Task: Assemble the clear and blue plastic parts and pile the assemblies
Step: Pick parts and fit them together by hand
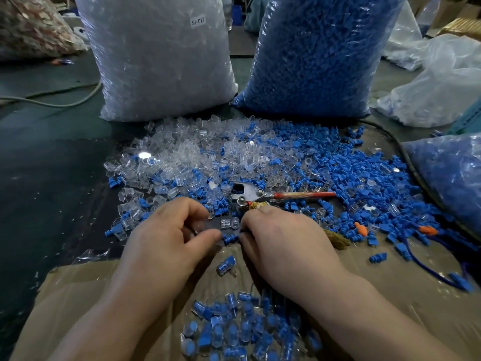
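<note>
Fingers curled, my left grip [171,230] and right grip [281,238] pinch a blue plug [230,238] between them, with a clear cap [229,222] just beyond. I should align them squarely, press fully home, then add to the pile [242,327] behind my grips.

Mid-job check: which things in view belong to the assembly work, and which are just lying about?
Job: blue plug between left hand and right hand; clear housing just beyond it; loose clear parts; loose blue parts; pile of assemblies; bag of clear parts; bag of blue parts.
Lying about: red-handled pliers; orange pieces; grey cable; blue cord.
</note>
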The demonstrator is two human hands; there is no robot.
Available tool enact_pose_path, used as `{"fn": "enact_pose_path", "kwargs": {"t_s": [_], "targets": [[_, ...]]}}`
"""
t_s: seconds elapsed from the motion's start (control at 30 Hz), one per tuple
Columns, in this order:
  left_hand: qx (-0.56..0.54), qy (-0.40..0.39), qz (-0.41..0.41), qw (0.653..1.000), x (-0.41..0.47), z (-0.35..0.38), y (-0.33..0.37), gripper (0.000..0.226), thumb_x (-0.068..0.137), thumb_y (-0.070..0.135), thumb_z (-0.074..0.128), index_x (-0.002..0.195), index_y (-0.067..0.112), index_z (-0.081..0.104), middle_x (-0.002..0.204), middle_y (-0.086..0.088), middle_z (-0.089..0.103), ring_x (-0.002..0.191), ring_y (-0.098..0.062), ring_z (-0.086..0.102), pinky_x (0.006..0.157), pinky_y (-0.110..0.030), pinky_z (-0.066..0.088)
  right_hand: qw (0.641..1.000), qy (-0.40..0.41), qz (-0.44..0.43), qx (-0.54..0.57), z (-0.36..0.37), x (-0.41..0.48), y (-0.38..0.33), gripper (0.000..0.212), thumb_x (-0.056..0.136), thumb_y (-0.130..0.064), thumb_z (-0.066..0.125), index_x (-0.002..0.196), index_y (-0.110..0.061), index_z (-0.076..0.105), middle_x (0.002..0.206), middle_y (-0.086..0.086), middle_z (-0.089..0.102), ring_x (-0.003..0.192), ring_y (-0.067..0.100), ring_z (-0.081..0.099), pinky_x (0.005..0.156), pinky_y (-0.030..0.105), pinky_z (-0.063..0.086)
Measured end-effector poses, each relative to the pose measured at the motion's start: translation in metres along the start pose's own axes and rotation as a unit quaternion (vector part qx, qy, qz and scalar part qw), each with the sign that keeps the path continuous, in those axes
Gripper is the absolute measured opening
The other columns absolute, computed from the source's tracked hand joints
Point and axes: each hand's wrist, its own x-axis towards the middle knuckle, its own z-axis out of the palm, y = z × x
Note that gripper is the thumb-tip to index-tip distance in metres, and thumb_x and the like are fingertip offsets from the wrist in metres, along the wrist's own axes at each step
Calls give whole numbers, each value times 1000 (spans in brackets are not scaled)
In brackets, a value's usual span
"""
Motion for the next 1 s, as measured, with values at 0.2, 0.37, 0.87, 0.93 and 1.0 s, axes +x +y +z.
{"fn": "enact_pose_path", "kwargs": {"t_s": [0.2,0.37,0.87,0.93,1.0], "targets": [[-136,26,-31,990,-3,-3,3,25,69,62,63,89,47,67,82,21,70,72,3,64,52,-18,41,998,28,-34,35,-3,-4,-1,7,98,-36,45,101,-31,48,90,-9,54,71,18,53,57,36,42],[-105,16,-17,994,-4,-4,3,29,72,68,52,90,49,63,79,21,69,69,-1,62,56,-26,42,995,-10,-100,-13,-1,-3,-7,25,99,-40,43,120,-30,52,89,-5,46,71,20,51,51,35,42],[-90,-95,25,991,-11,-13,8,31,75,68,51,93,47,65,73,17,72,66,-4,68,54,-21,55,996,2,-75,40,0,-2,-6,20,96,-47,44,98,-29,51,93,-6,47,78,19,53,64,39,48],[-93,-108,27,989,-12,-14,9,40,68,73,45,92,47,64,72,18,72,66,-1,67,60,-13,53,994,-6,-91,53,-1,0,-6,18,95,-43,46,98,-27,54,95,-6,50,81,20,54,66,40,48],[-109,-114,17,987,-12,-14,9,42,67,72,46,94,46,65,73,16,73,66,-3,68,56,-17,54,992,-11,-106,61,-3,2,-6,14,94,-39,50,96,-26,57,95,-7,54,84,19,55,68,40,49]]}}
